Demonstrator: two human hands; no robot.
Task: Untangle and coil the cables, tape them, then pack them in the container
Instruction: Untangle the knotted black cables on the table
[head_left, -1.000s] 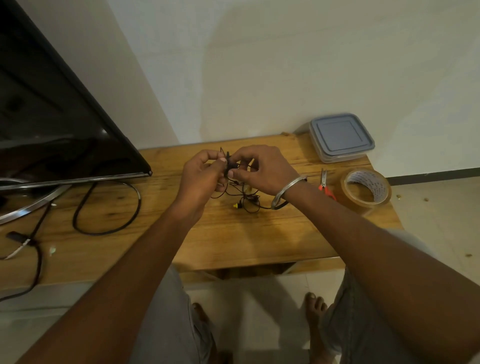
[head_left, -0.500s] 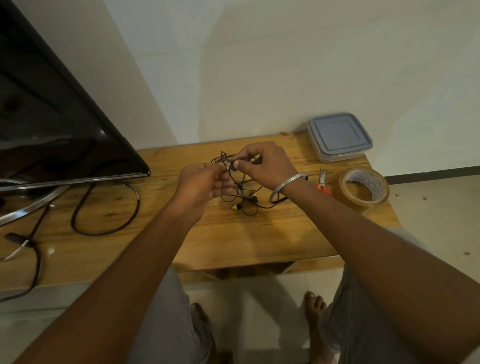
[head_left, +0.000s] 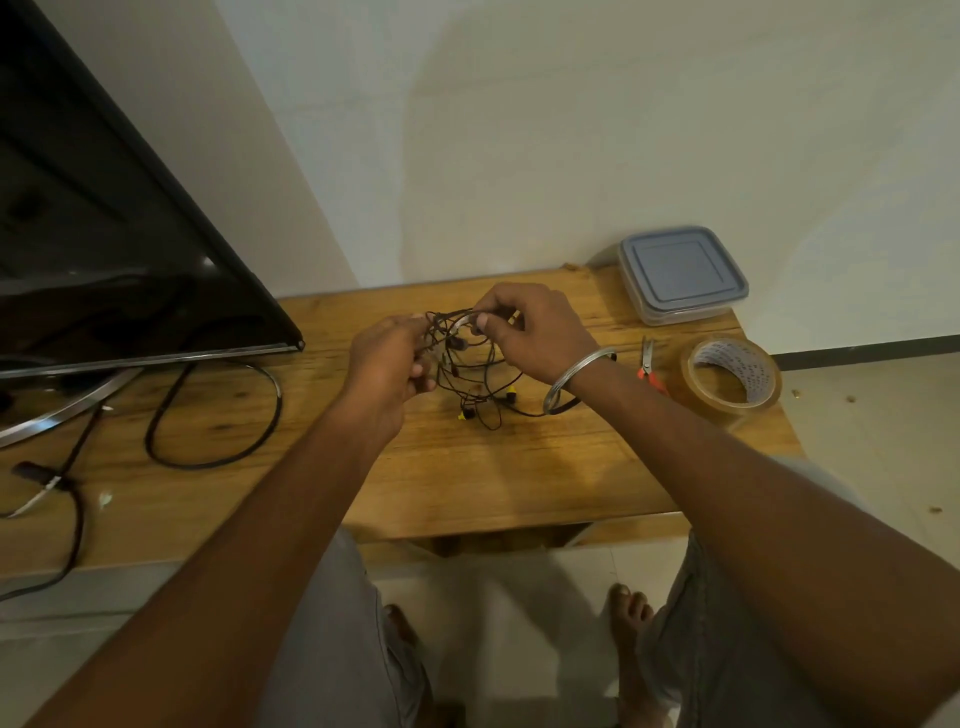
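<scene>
Hands drawn a little further apart than a moment ago, and the tangle between them is spread wider, where a second back they were bunched close over it.

Left hand (head_left: 387, 358) – fingers curled, gripping strands on the left side of the cables (head_left: 470, 382). Right hand (head_left: 535, 332) – thumb and fingertips pinching a strand at the top of the tangle, knuckles up, metal bangle (head_left: 576, 371) on the wrist.

Cables are thin and black with small yellow-tipped plugs. The upper part is lifted between the hands, while the lower loops and plugs trail onto the wooden table (head_left: 519, 467), near its middle and just below the hands. Not yet coiled.

To the right of the right wrist lies a small red-handled cutter (head_left: 647, 358), flat on the table. Just beyond it, at the right edge, lies the brown tape roll (head_left: 719, 410), on its side with the hole up. Container (head_left: 680, 273) sits at the far right corner against the wall, grey lid on.

Left side: a dark television (head_left: 104, 234) on a curved metal stand, with a thick black lead (head_left: 218, 457) looped on the tabletop beside it, well apart from the tangle.
</scene>
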